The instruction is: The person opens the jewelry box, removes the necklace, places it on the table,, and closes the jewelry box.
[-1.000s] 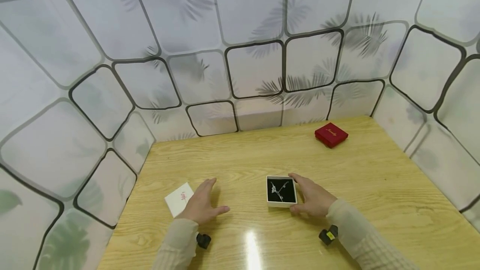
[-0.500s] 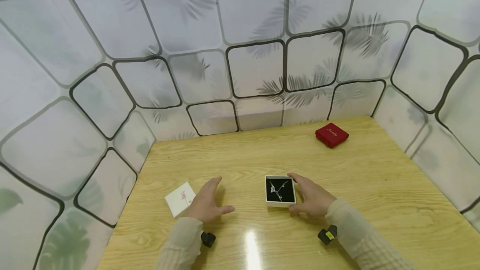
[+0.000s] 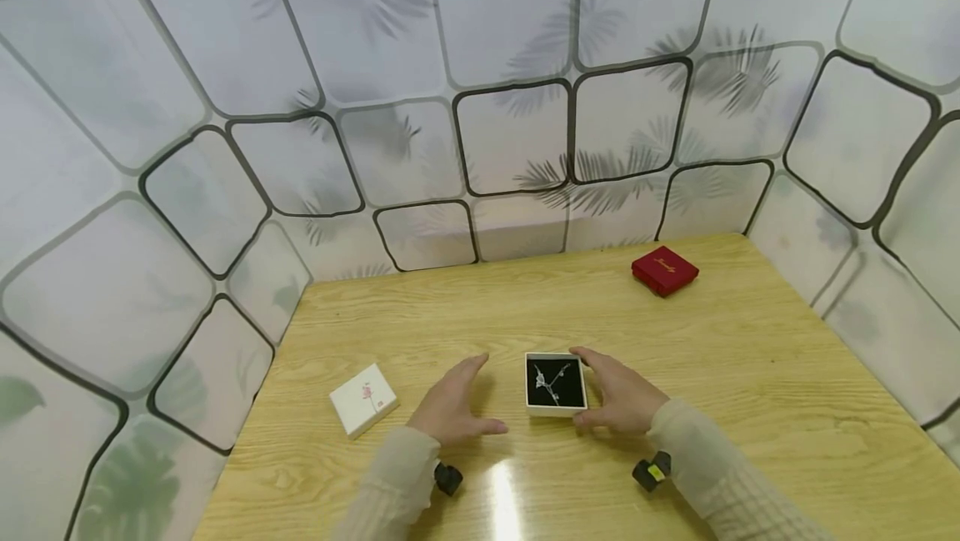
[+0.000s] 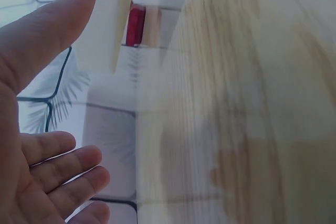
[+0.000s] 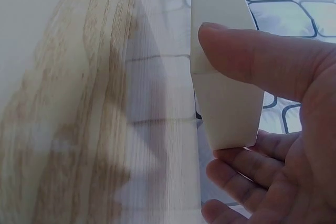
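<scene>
A small white jewellery box [image 3: 556, 411] without its lid sits at mid table, a silver necklace [image 3: 550, 383] on the black pad inside. My right hand [image 3: 618, 395] grips the box at its right side; in the right wrist view the thumb [image 5: 247, 51] presses one white wall and the fingers lie at the end of the box. My left hand [image 3: 454, 408] holds nothing, its thumb and fingers spread a short way left of the box. The white lid [image 3: 363, 399], printed with a pink flower, lies on the table left of that hand.
A red jewellery box [image 3: 664, 271] with gold lettering stands at the back right of the wooden table [image 3: 450, 316]. Patterned fabric walls [image 3: 510, 141] close off the back and both sides. Each wrist wears a small black camera.
My left hand has moved right, away from the lid and toward the box, uncovering the lid. The box and my right hand have shifted slightly left.
</scene>
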`<state>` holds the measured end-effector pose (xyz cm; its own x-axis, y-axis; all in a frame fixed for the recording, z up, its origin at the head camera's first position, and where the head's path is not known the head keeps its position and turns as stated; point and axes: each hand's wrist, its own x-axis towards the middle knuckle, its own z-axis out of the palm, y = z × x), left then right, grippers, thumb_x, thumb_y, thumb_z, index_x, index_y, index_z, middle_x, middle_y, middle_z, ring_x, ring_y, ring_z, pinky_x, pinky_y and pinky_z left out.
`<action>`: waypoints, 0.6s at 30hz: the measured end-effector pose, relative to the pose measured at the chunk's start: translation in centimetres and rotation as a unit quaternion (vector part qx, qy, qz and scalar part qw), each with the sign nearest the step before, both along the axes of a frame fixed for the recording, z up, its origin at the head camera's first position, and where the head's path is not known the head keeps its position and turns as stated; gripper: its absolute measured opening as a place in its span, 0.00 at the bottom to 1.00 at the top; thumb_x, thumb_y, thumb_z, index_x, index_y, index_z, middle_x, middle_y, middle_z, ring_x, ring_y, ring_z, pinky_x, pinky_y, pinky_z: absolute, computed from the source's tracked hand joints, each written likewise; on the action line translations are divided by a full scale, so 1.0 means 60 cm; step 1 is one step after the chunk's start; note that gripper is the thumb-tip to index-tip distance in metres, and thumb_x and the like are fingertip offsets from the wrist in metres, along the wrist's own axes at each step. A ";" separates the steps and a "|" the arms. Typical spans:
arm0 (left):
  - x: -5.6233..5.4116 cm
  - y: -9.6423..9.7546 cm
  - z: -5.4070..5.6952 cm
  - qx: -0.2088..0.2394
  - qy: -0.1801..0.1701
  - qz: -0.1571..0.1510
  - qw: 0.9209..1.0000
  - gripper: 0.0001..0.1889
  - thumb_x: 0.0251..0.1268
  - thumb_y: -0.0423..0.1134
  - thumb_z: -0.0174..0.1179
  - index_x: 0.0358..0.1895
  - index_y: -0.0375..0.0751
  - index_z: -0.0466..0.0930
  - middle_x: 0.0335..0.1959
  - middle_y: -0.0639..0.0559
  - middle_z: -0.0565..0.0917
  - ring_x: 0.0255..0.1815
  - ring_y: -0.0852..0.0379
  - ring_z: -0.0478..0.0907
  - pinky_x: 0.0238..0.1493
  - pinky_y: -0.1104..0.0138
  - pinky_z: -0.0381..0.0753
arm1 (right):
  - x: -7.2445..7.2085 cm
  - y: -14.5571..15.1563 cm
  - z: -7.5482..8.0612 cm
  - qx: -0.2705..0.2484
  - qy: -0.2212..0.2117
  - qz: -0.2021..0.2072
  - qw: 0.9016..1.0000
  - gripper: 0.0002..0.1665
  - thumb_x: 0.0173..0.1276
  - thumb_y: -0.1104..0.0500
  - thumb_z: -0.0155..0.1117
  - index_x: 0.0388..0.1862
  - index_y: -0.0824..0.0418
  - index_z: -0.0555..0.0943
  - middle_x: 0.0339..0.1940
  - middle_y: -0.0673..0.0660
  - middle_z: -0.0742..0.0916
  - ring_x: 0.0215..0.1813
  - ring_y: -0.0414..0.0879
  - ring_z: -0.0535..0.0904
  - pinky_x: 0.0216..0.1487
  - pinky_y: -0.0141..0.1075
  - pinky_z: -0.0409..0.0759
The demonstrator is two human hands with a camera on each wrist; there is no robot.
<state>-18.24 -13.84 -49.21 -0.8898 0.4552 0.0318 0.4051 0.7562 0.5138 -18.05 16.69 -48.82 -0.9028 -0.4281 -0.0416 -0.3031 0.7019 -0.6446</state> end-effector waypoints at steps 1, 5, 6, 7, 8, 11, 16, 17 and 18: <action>-0.001 0.005 -0.002 0.000 0.001 -0.005 1.000 0.58 0.41 0.63 0.73 0.75 0.42 0.54 0.72 0.44 0.62 0.71 0.45 0.60 0.68 0.51 0.61 | 0.001 -0.001 0.000 -0.001 0.001 0.000 1.000 0.61 0.48 0.47 0.80 0.75 0.60 0.56 0.71 0.62 0.67 0.70 0.60 0.62 0.67 0.58 0.61; -0.002 0.024 -0.004 0.001 0.001 -0.015 1.000 0.59 0.40 0.64 0.73 0.75 0.43 0.53 0.72 0.46 0.62 0.71 0.46 0.61 0.68 0.52 0.62 | 0.002 -0.005 0.001 -0.004 -0.004 -0.001 1.000 0.61 0.48 0.47 0.80 0.75 0.59 0.56 0.71 0.61 0.68 0.70 0.59 0.62 0.67 0.58 0.60; -0.003 0.028 -0.004 0.003 0.000 -0.016 1.000 0.59 0.40 0.63 0.73 0.75 0.43 0.53 0.72 0.46 0.62 0.70 0.46 0.61 0.67 0.52 0.63 | 0.001 -0.006 0.001 -0.004 -0.005 -0.002 1.000 0.61 0.48 0.47 0.80 0.75 0.59 0.57 0.71 0.61 0.68 0.70 0.59 0.62 0.67 0.57 0.61; -0.003 0.031 -0.004 0.004 0.001 -0.019 1.000 0.59 0.40 0.63 0.74 0.75 0.43 0.53 0.72 0.46 0.62 0.70 0.46 0.61 0.67 0.52 0.63 | 0.002 -0.007 0.001 -0.004 -0.007 -0.002 1.000 0.61 0.47 0.48 0.80 0.75 0.58 0.57 0.71 0.61 0.68 0.70 0.59 0.62 0.67 0.57 0.61; -0.004 0.035 -0.004 0.005 0.002 -0.020 1.000 0.59 0.40 0.63 0.74 0.75 0.42 0.53 0.72 0.46 0.62 0.70 0.46 0.61 0.67 0.52 0.63 | 0.001 -0.007 0.001 -0.004 -0.008 -0.003 1.000 0.61 0.47 0.48 0.80 0.75 0.58 0.57 0.71 0.60 0.68 0.70 0.58 0.62 0.67 0.57 0.61; -0.005 0.045 -0.004 0.011 0.007 -0.023 1.000 0.59 0.40 0.62 0.74 0.75 0.42 0.53 0.72 0.46 0.63 0.70 0.46 0.62 0.67 0.52 0.64 | 0.001 -0.009 0.000 -0.004 -0.008 -0.002 1.000 0.61 0.47 0.48 0.81 0.75 0.58 0.57 0.70 0.60 0.69 0.70 0.58 0.63 0.67 0.57 0.61; -0.004 0.056 -0.005 0.014 0.021 -0.029 0.999 0.60 0.39 0.65 0.73 0.75 0.40 0.53 0.70 0.48 0.65 0.69 0.47 0.63 0.66 0.53 0.65 | 0.001 -0.012 0.001 -0.006 -0.002 0.007 1.000 0.61 0.46 0.48 0.81 0.75 0.58 0.58 0.70 0.61 0.69 0.70 0.58 0.63 0.67 0.56 0.62; -0.004 0.058 -0.006 0.015 0.021 -0.031 0.999 0.60 0.39 0.66 0.72 0.75 0.40 0.53 0.70 0.48 0.65 0.69 0.48 0.63 0.66 0.53 0.65 | 0.001 -0.012 0.000 -0.007 -0.001 0.010 1.000 0.61 0.45 0.49 0.82 0.75 0.59 0.58 0.70 0.61 0.69 0.70 0.58 0.63 0.67 0.56 0.62; -0.003 0.060 -0.006 0.014 0.023 -0.033 0.999 0.61 0.39 0.66 0.72 0.75 0.40 0.52 0.70 0.48 0.66 0.69 0.48 0.63 0.67 0.54 0.65 | 0.001 -0.013 0.000 -0.009 0.000 0.013 1.000 0.62 0.45 0.49 0.82 0.75 0.59 0.58 0.70 0.61 0.69 0.70 0.58 0.63 0.67 0.56 0.62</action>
